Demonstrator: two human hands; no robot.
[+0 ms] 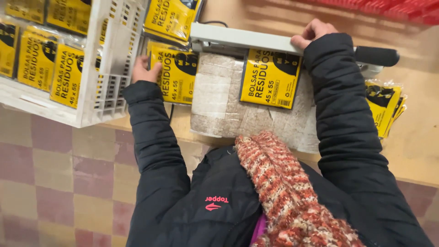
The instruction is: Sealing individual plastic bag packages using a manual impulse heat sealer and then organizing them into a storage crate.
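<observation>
Sealer arm (242, 39), grey with a black handle: pressed down under the right hand (313, 32), grip clamped on the arm. Yellow packet (270, 78): directly beneath the arm, on a pale pad. Second yellow packet (176, 73): left of the arm, left hand (145, 71) closed on its edge. White crate (107, 68) of packets: farther left. Loose packets (384, 105): right, on the wooden surface (411, 142).

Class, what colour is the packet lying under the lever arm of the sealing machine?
Yellow with black print on the packet, seen in the head view.
</observation>
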